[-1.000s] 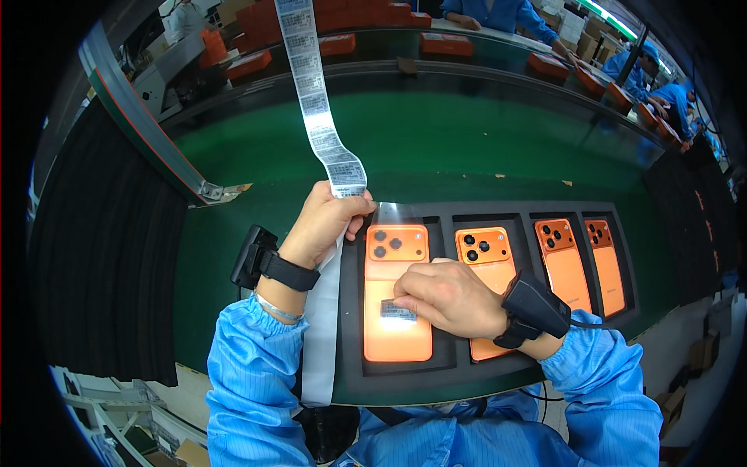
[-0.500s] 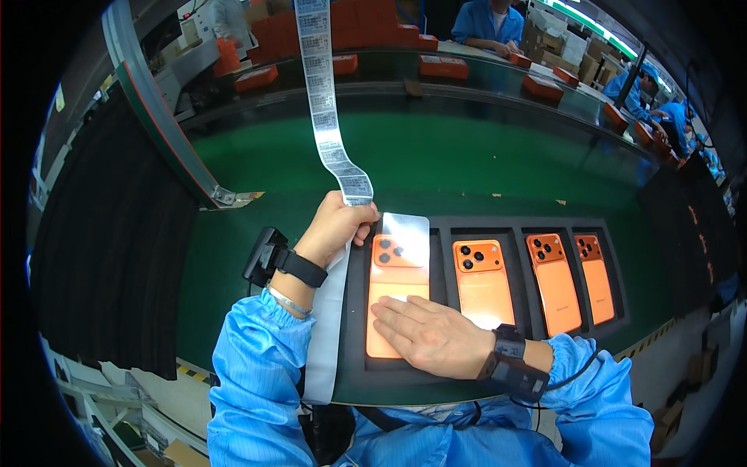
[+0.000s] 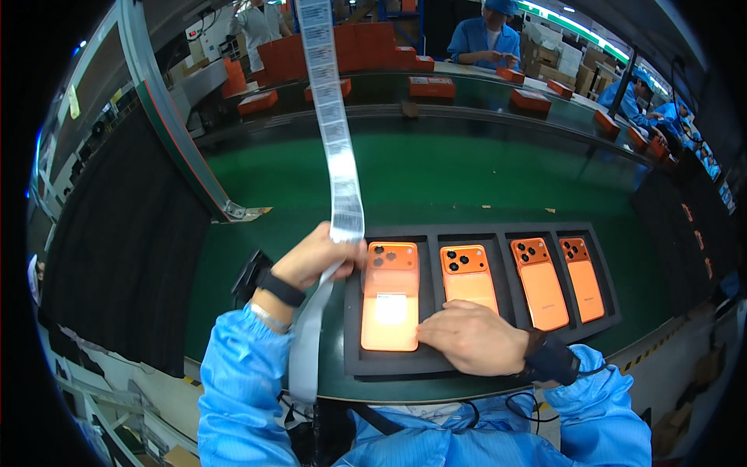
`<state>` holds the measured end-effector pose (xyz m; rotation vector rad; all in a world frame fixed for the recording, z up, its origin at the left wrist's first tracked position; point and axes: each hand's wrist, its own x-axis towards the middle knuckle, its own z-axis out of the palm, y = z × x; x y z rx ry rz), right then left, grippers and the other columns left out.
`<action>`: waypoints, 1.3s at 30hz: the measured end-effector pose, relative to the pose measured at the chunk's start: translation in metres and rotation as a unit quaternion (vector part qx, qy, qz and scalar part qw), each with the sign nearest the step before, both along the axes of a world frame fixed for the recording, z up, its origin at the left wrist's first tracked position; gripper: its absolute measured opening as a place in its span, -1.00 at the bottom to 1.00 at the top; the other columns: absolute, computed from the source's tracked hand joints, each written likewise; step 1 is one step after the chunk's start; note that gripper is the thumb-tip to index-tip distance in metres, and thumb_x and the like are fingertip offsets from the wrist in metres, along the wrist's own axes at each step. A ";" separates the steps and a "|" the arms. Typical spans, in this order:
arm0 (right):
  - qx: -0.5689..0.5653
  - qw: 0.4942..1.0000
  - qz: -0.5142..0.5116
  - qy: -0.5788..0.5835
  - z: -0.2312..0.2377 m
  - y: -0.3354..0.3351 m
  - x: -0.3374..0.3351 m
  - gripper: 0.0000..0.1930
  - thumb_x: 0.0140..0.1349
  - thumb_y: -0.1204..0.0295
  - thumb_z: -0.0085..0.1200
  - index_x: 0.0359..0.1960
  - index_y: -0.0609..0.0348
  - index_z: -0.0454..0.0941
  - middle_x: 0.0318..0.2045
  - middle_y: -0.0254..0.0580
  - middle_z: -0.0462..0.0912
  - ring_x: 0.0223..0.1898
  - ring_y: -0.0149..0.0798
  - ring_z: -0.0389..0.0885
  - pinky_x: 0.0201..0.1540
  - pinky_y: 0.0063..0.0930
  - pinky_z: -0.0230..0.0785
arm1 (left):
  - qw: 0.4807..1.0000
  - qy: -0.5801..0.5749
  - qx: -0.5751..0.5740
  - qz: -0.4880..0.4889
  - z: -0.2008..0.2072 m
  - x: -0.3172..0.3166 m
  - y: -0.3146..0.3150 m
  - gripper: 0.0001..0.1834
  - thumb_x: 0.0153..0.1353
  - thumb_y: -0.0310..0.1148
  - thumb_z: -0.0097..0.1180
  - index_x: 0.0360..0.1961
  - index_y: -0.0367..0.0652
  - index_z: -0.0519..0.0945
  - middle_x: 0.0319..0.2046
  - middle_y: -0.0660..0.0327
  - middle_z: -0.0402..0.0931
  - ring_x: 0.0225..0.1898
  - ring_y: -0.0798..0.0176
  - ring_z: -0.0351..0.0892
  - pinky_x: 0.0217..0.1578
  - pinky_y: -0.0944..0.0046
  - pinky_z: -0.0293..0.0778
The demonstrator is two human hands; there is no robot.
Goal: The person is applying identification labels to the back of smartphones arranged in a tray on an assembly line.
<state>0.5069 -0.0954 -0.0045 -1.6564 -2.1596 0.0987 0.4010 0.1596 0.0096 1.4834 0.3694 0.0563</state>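
My left hand [image 3: 327, 258] is closed on a long strip of printed labels [image 3: 339, 167] that comes down from the top of the view. Below the fingers its pale backing [image 3: 306, 342] trails toward the table's near edge. Beside that hand, an orange phone [image 3: 393, 272] lies back up in the leftmost slot of a black tray [image 3: 430, 311]. A white label [image 3: 391, 308] sits on the phone's back. My right hand [image 3: 475, 338], fingers bent and close together, hovers over the lower part of a second orange phone [image 3: 467, 276]. Its fingertips are at the first phone's right edge, holding nothing visible.
Two more orange phones [image 3: 540, 284] [image 3: 583, 280] lie in the tray's right slots. Beyond the green surface [image 3: 436, 171], several orange boxes [image 3: 432, 86] stand along a line. A co-worker in blue [image 3: 486, 43] is behind it. A metal post [image 3: 171, 109] rises at the left.
My right hand has lifted off the first phone and moved right, uncovering the white label. My left hand has shifted down and left with the strip. The shiny sheet-like patch above the phone no longer shows.
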 end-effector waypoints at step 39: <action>0.412 0.900 -0.117 -0.083 0.000 0.009 -0.052 -0.75 -0.14 0.46 0.13 -0.33 0.11 0.66 -0.35 -0.47 0.56 -0.27 -0.45 0.47 -0.15 -0.44 0.11 | 0.917 -0.101 -0.373 0.100 0.007 -0.060 -0.132 -0.53 0.38 -0.18 -0.30 0.13 -0.34 0.31 0.04 0.10 0.30 0.07 0.22 0.33 0.09 0.20 0.29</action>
